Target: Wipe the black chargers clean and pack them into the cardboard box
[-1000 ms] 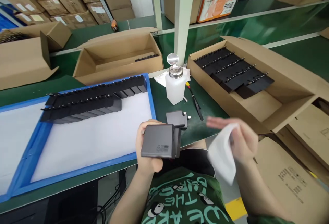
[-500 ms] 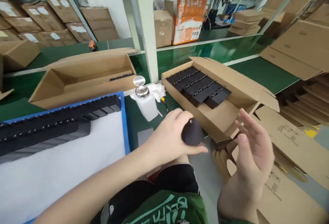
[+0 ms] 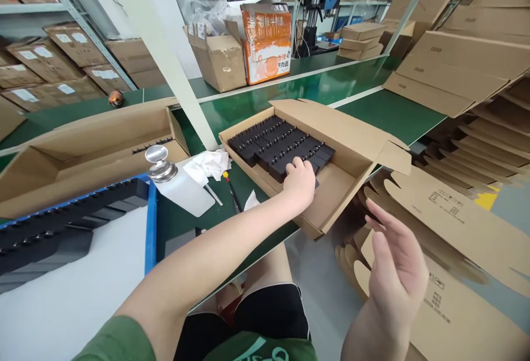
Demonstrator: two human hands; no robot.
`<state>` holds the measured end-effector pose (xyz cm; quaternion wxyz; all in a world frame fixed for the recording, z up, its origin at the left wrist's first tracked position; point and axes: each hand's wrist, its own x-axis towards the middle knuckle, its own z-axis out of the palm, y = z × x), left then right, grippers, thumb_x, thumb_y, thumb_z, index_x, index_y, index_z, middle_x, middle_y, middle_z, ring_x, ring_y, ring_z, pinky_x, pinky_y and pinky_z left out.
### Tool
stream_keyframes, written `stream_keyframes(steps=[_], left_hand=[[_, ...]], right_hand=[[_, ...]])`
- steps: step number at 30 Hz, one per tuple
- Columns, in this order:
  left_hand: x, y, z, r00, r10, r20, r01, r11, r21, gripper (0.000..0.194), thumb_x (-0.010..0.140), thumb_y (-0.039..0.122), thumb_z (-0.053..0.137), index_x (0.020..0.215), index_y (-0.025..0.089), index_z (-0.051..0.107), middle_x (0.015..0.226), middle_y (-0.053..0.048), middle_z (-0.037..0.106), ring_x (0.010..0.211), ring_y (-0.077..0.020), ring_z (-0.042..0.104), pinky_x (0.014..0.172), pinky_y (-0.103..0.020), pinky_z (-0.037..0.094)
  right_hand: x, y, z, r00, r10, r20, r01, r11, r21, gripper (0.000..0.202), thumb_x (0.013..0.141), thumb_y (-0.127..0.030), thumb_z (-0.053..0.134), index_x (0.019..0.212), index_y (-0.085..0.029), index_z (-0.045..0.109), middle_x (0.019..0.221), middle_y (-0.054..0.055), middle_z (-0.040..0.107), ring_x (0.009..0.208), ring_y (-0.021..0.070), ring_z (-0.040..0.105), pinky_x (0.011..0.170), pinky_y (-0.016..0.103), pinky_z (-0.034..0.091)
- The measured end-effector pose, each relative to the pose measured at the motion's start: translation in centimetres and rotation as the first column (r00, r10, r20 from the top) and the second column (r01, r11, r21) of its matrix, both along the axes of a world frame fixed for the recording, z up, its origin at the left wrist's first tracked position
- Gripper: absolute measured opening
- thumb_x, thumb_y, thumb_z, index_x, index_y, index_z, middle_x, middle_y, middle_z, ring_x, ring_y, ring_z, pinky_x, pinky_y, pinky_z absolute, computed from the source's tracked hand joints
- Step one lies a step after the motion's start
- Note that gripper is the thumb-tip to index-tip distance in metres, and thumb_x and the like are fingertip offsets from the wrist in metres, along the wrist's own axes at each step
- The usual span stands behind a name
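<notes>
Reaching with the left hand (image 3: pixel 298 185) into the open cardboard box (image 3: pixel 342 190), just right of the frame's centre — with fingers bent down at the lower right edge of the black adapters (image 3: pixel 279 148) lined up in rows there, but cannot tell whether gripping one. Holding the right hand (image 3: pixel 395 281) up at lower right, empty, with fingers half bent and thumb apart — in front of flattened cardboard (image 3: pixel 476 212).

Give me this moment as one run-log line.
left hand: inside open carton, at black adapters, grip hidden | right hand: open, empty, outside carton | bottle: on green bench
</notes>
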<state>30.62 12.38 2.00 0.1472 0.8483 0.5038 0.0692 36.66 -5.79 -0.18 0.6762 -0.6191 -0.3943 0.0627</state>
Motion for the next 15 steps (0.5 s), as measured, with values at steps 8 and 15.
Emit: stream_keyframes(steps=[8,15], left_hand=[[-2.7,1.7,3.5,0.99,-0.014,0.142,0.011,1.0,0.021,0.084,0.057,0.027,0.096,0.127,0.012,0.052,0.13,-0.023,0.05,0.115,-0.0442,0.059,0.087,-0.053,0.056],[-19.1,-3.7,7.9,0.893,-0.103,0.439,-0.017,0.966,0.26,0.057,0.081,0.033,0.076,0.132,0.023,0.051,0.116,-0.009,0.056,0.105,-0.0282,0.063,0.084,-0.042,0.058]], right_hand=[[3.3,6.1,2.9,0.786,0.372,0.494,-0.026,0.818,-0.574,0.044,0.097,-0.05,0.05,0.127,-0.02,0.062,0.124,0.014,0.069,0.109,0.0325,0.067,0.09,0.051,0.056],[2.0,14.2,2.1,0.637,0.598,0.485,-0.176,0.727,-0.664,0.058,0.07,-0.066,0.077,0.05,-0.024,0.042,0.051,0.009,0.056,0.064,0.0322,0.07,0.059,0.042,0.057]])
